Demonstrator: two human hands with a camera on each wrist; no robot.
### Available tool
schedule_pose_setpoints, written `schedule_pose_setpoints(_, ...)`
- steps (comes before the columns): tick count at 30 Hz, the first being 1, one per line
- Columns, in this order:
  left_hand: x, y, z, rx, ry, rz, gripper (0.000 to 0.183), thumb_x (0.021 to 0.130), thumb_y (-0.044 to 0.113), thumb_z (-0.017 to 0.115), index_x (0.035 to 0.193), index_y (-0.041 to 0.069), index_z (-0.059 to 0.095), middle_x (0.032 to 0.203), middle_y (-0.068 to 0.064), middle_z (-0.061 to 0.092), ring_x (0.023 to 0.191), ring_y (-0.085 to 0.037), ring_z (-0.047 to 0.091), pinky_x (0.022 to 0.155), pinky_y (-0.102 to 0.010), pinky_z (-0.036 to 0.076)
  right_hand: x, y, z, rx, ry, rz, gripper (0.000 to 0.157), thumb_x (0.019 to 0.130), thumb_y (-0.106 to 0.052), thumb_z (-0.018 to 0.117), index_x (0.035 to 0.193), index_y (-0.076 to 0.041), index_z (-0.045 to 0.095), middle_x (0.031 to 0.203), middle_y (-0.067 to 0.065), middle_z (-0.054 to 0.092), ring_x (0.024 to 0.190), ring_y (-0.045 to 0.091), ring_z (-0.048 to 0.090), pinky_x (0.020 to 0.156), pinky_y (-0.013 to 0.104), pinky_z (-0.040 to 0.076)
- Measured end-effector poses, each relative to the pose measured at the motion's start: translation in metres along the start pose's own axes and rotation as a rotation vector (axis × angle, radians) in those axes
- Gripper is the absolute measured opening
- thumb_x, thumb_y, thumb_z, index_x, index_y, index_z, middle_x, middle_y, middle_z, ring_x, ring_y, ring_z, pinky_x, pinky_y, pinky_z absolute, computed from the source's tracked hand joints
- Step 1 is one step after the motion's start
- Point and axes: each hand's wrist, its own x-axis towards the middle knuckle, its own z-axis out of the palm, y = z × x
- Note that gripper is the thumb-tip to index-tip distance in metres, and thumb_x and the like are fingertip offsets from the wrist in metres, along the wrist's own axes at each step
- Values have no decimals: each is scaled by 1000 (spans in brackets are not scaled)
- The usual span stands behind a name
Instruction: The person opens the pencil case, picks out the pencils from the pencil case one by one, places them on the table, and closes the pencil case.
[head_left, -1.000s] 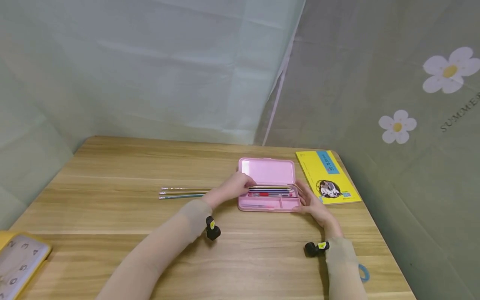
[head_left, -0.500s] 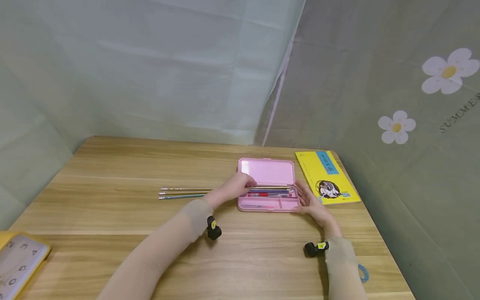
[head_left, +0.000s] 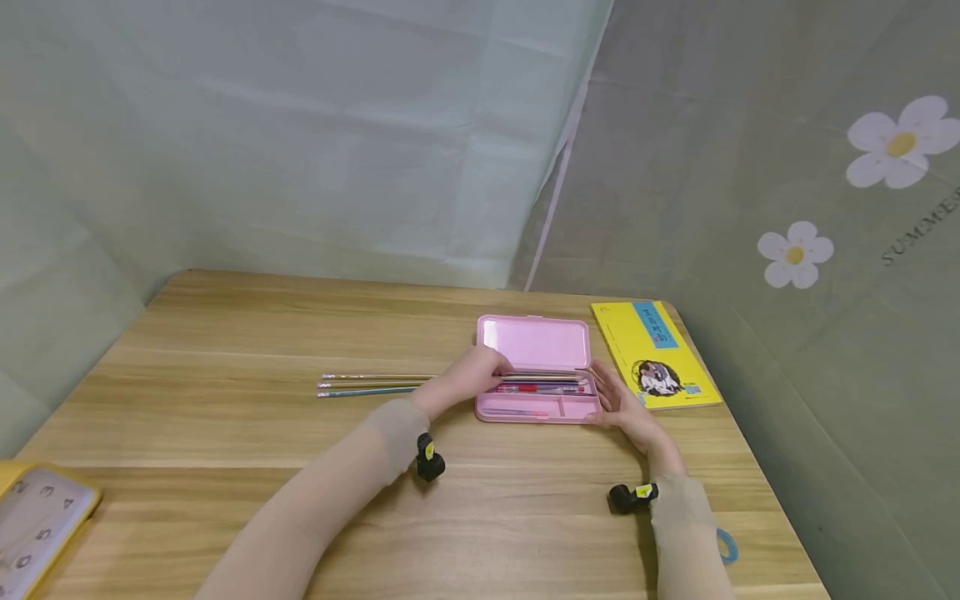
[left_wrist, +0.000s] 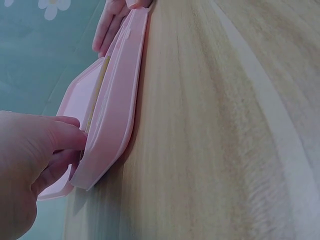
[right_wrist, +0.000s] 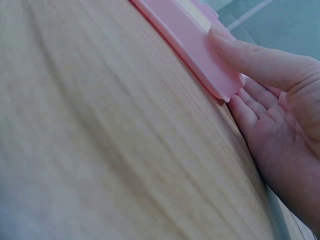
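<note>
A pink pencil case point(head_left: 517, 419) lies with its lid point(head_left: 534, 343) folded back on the wooden table. Inside are several pencils point(head_left: 543, 381), a red-and-clear pen point(head_left: 528, 389) and a thin pinkish stick in the front compartment. My left hand point(head_left: 468, 372) is at the case's left end, thumb and fingers pinching a pencil point(left_wrist: 98, 92) that lies along the back compartment; the fingertips are partly hidden inside. At the other end my right hand point(head_left: 626, 412) grips the case, its thumb point(right_wrist: 250, 57) on the front rim and the other fingers round the end wall.
Left of the case, several pencils point(head_left: 367, 384) lie side by side, partly behind my left hand. A yellow book point(head_left: 652, 350) sits at the back right. A blue ring point(head_left: 727, 546) is beside my right sleeve, and a yellow-framed clock point(head_left: 48, 525) is at the left front.
My left wrist has shifted very slightly to the right, its fingers still at the case's left end. The right hand and the case have stayed in place.
</note>
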Motion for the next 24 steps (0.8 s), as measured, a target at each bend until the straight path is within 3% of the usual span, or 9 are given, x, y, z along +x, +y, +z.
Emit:
schedule_pose_setpoints(12,-2,3,-1,-16,-14,-21,19,88,-2,66,105,0,74,100,-10,74,93,-18,66,88,-35,56,-1,-1,1,13,8,22,105,80,9,70,158,-9,2,166,9,-2,152,32,0,107,6,29)
schedule_pose_setpoints(19,-3,0,0,-31,-15,-15,17,85,1,71,102,1,75,91,-6,72,78,-12,58,77,-30,55,-1,-2,3,30,17,30,107,78,8,72,158,-10,3,166,9,-1,152,31,1,106,7,30)
schedule_pose_setpoints(24,-4,2,-1,-29,-14,-15,19,84,2,72,103,0,75,94,-8,74,83,-14,63,81,-32,56,-1,-2,2,18,14,15,107,78,8,73,158,-9,3,166,10,-1,151,33,1,106,6,30)
